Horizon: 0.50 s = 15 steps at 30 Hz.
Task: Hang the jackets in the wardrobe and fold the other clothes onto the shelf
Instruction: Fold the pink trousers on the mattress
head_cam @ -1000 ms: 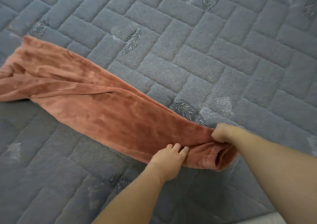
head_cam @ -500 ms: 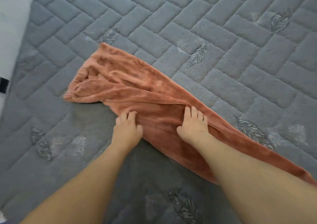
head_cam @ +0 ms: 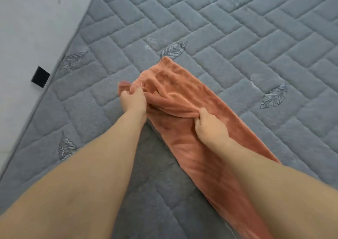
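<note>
A pair of rust-orange fleece trousers lies stretched diagonally across the grey quilted bed cover, waistband end toward the far left, legs running under my right forearm to the lower right. My left hand grips the waistband corner and holds it lifted off the cover. My right hand pinches a fold of the fabric along the trousers' middle. The lower leg ends are hidden by my right arm.
The cover's left edge runs along a pale wall or floor strip, where a small black square object sits. Embroidered leaf motifs dot the cover. No wardrobe, shelf or jackets are in view.
My hands went from the leg end to the trousers' middle, then up to the waistband. From lying flat on the fabric they now grip it, and the left corner is lifted.
</note>
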Each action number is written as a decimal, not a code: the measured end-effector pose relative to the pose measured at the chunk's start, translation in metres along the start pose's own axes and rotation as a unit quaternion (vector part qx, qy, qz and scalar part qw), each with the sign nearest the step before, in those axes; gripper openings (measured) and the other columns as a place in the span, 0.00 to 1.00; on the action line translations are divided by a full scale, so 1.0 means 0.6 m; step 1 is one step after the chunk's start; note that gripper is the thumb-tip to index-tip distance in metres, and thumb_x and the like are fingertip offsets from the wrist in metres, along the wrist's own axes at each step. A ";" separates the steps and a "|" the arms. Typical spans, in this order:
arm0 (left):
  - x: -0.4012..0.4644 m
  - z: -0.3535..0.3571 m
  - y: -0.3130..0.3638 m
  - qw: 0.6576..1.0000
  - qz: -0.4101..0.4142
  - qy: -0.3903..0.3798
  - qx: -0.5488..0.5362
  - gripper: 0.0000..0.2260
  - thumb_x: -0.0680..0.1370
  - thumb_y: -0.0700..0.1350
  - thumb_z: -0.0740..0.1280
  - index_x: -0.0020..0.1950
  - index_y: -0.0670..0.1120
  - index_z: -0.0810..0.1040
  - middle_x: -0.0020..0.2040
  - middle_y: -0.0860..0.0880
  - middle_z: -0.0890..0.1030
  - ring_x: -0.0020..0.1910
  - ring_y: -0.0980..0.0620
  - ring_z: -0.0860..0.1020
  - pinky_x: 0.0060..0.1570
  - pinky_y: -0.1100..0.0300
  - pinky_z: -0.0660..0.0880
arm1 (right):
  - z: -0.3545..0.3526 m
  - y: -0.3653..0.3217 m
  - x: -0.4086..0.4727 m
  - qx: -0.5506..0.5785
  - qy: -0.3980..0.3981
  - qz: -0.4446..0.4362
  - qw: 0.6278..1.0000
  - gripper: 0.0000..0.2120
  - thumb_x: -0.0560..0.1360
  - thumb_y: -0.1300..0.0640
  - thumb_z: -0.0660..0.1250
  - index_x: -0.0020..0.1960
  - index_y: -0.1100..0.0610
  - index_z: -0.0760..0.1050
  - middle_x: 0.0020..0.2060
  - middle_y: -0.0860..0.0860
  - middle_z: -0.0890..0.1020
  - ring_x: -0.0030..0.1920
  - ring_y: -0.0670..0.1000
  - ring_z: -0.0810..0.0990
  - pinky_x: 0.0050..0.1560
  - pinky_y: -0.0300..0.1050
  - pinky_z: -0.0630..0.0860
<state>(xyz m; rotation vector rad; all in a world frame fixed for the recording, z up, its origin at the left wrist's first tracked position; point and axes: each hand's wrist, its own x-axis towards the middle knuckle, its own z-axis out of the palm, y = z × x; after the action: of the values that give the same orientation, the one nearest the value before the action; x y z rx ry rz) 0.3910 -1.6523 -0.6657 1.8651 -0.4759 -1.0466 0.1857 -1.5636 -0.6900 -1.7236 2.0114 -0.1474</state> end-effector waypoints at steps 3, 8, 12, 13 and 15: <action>0.002 0.077 0.059 0.990 0.117 -0.062 0.044 0.06 0.76 0.49 0.65 0.43 0.48 0.72 0.49 0.43 0.81 0.52 0.47 0.81 0.55 0.54 0.78 | -0.031 0.036 0.046 -0.020 0.101 0.009 0.995 0.10 0.82 0.47 0.51 0.50 0.53 0.62 0.47 0.60 0.81 0.46 0.64 0.81 0.40 0.52 0.65; 0.047 0.180 0.040 0.815 0.196 -0.268 0.475 0.22 0.78 0.60 0.54 0.71 0.58 0.68 0.75 0.47 0.65 0.74 0.46 0.62 0.74 0.48 0.57 | -0.011 0.098 0.128 -0.107 0.141 0.140 0.974 0.20 0.80 0.42 0.57 0.57 0.59 0.70 0.54 0.63 0.75 0.56 0.65 0.74 0.51 0.58 0.70; 0.071 0.200 -0.080 0.688 0.218 -0.267 0.638 0.31 0.76 0.69 0.47 0.76 0.68 0.38 0.77 0.54 0.27 0.74 0.45 0.26 0.62 0.30 0.26 | 0.066 0.121 0.157 -0.126 0.219 0.142 0.957 0.22 0.76 0.40 0.58 0.54 0.58 0.72 0.48 0.60 0.75 0.50 0.62 0.73 0.51 0.57 0.66; 0.076 0.207 -0.102 0.686 0.247 -0.246 0.638 0.33 0.75 0.69 0.46 0.76 0.67 0.36 0.76 0.53 0.26 0.73 0.46 0.24 0.59 0.31 0.23 | 0.077 0.128 0.167 -0.116 0.248 0.138 0.952 0.22 0.74 0.40 0.59 0.53 0.57 0.73 0.47 0.59 0.74 0.48 0.61 0.72 0.50 0.56 0.65; 0.082 0.224 -0.121 0.681 0.289 -0.211 0.638 0.35 0.73 0.70 0.46 0.76 0.65 0.35 0.76 0.52 0.27 0.72 0.46 0.23 0.54 0.32 0.21 | 0.087 0.143 0.178 -0.107 0.275 0.133 0.946 0.21 0.71 0.40 0.60 0.53 0.56 0.73 0.45 0.57 0.74 0.46 0.60 0.72 0.48 0.55 0.63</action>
<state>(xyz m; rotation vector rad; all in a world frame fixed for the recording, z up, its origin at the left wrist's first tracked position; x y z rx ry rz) 0.3014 -1.7203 -0.7803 2.2088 -2.3943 -0.6457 0.1214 -1.6364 -0.7993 -1.6381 2.7359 -0.3639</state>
